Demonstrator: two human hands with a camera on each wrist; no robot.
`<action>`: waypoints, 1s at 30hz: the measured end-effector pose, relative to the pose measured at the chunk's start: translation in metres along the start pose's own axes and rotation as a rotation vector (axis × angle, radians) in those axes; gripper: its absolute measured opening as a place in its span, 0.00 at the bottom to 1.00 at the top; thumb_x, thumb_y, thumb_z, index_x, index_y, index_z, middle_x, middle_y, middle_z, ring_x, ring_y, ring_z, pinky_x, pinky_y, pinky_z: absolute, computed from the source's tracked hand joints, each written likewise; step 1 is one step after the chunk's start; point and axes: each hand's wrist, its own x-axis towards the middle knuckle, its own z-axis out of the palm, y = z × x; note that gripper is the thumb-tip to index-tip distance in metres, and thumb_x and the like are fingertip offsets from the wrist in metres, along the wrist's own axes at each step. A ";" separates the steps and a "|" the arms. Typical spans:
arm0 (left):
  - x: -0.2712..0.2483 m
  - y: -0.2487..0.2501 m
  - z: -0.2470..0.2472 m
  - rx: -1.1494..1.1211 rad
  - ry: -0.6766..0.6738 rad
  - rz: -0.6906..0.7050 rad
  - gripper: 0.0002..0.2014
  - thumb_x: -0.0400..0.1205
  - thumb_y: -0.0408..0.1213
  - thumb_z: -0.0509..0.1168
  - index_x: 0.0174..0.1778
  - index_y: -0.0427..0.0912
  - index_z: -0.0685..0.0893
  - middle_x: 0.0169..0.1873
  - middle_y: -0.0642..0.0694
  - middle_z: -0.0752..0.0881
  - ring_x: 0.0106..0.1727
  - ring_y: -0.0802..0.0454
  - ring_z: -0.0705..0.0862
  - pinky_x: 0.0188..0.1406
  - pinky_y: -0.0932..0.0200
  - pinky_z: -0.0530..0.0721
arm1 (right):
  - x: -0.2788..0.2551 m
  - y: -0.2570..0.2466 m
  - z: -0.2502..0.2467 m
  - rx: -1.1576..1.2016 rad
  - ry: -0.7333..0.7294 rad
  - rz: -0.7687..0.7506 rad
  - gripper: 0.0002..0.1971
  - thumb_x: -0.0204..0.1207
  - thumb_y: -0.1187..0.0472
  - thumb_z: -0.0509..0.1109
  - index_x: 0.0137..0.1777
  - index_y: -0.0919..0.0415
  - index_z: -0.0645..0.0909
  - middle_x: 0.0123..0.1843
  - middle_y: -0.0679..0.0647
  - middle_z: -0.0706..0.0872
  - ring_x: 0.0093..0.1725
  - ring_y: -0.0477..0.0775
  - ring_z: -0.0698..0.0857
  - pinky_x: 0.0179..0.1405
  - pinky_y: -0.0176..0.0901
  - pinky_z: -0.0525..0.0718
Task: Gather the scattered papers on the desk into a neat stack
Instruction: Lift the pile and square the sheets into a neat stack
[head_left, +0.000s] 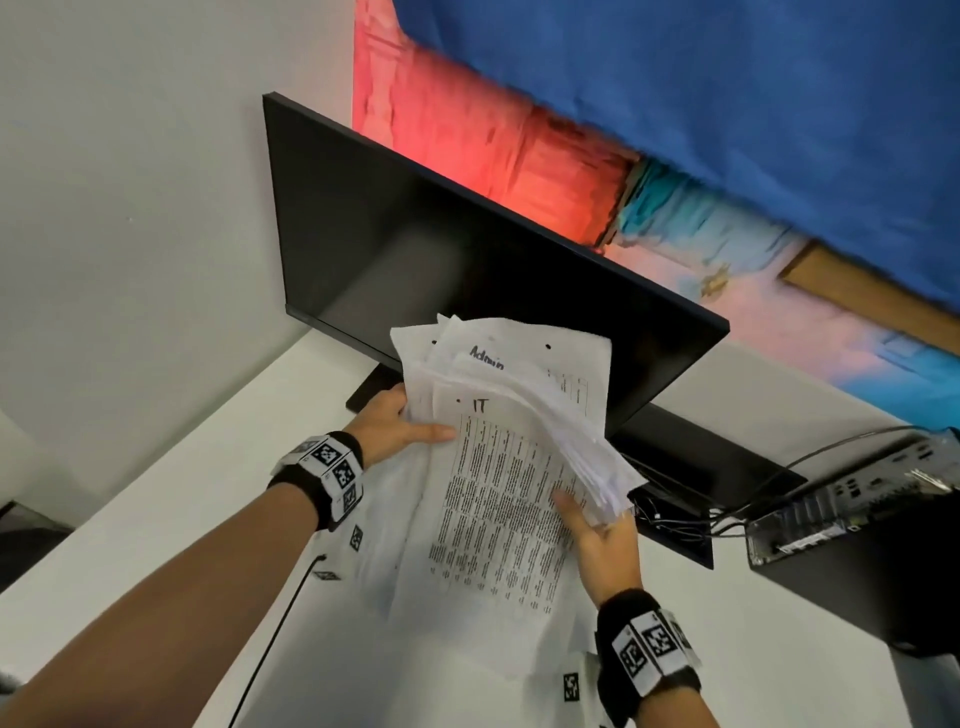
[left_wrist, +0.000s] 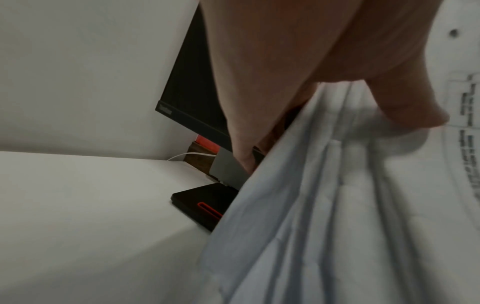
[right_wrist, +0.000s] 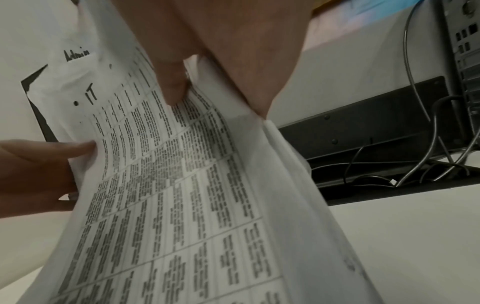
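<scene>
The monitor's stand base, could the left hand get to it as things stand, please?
Probably not right away. The left hand is close to the stand base, with bare desk beside it, but its fingers are gripping the papers, which also overhang the base.

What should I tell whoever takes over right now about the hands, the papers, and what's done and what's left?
Left hand: grip on the left edge of the bundle of papers, thumb on top.
Right hand: grip on the bundle's right edge, thumb on the printed top sheet.
The bundle is held up above the desk, in front of the monitor. The sheets are fanned and uneven, one marked "IT", one "Admin".
Done: many sheets gathered into both hands.
Left: more paper lies on the desk under the bundle; pick it up, square the edges, set the stack down.
</scene>
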 end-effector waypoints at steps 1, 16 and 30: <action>0.000 -0.001 -0.002 0.015 0.011 -0.003 0.35 0.62 0.50 0.86 0.65 0.42 0.89 0.64 0.49 0.89 0.65 0.52 0.89 0.72 0.45 0.83 | -0.002 -0.001 -0.001 0.038 0.003 0.014 0.17 0.81 0.68 0.73 0.54 0.41 0.83 0.47 0.42 0.93 0.45 0.33 0.92 0.44 0.31 0.89; -0.029 0.047 0.022 -0.283 -0.058 0.131 0.18 0.75 0.25 0.76 0.61 0.37 0.89 0.55 0.43 0.95 0.58 0.47 0.93 0.58 0.54 0.91 | -0.019 -0.041 -0.031 0.356 0.119 -0.095 0.24 0.68 0.66 0.77 0.65 0.69 0.85 0.55 0.58 0.96 0.57 0.59 0.94 0.56 0.55 0.92; -0.054 0.066 0.044 -0.012 0.048 0.308 0.06 0.78 0.30 0.77 0.47 0.45 0.92 0.38 0.59 0.95 0.43 0.66 0.93 0.44 0.70 0.88 | -0.011 -0.009 -0.018 0.179 0.170 0.087 0.29 0.67 0.65 0.85 0.69 0.57 0.82 0.61 0.51 0.93 0.63 0.50 0.90 0.63 0.48 0.87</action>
